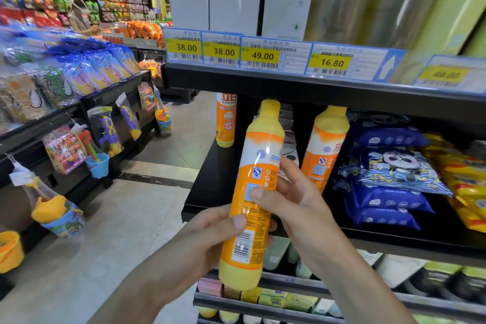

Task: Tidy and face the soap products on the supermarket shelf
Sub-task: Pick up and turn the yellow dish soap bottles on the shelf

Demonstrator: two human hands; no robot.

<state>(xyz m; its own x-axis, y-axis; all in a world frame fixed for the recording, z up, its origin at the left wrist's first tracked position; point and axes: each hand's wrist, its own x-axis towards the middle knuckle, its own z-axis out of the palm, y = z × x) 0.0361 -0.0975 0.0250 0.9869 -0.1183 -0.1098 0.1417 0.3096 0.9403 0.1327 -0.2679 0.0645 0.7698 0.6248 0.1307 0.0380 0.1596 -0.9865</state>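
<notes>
A tall yellow and orange soap bottle (249,208) is held upright in front of the black shelf (210,187), its back label with the barcode facing me. My left hand (210,229) grips its lower half from the left, thumb across the label. My right hand (292,192) grips it from the right, thumb on the label and fingers behind. Two like bottles stand on the shelf: one at the back left (226,119), one right of the held bottle (324,150), label turned sideways.
Blue soft packs (389,192) and yellow packs (462,187) lie on the shelf to the right. Price tags (263,55) line the shelf edge above. Lower shelves hold small soap boxes (276,296). Across the aisle to the left, a rack carries hanging toys (65,150).
</notes>
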